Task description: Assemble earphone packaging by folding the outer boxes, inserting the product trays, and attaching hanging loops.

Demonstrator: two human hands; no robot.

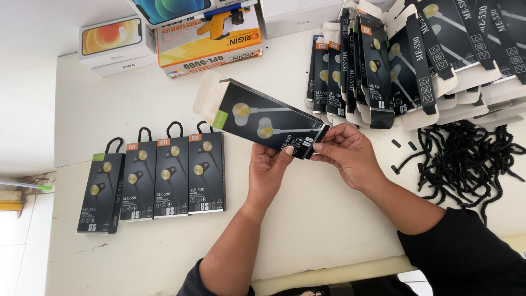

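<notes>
White worktop [307, 219], viewed from above. Heap of flat, unfolded black earphone cartons [438, 60] at 1 o'clock, overlapping one another; tangle of black cord loops [466, 159] at 3 o'clock, just beside the right forearm. Row of four finished cartons [156, 178] with cord handles at 9 o'clock, lying side by side, well apart from the hands. White phone boxes [116, 44] and a yellow-and-orange printed box [211, 46] at 11 o'clock.

Held carton [263, 123]: black, slim, raised above the worktop at centre, long axis running from 10 o'clock to 4 o'clock, white end flap open at the far end. Left hand [268, 170] cups it from below, fingers closed on its underside. Right hand [348, 153] pinches the near end between thumb and fingertips; this hand lies nearer the end flap at 4 o'clock.
</notes>
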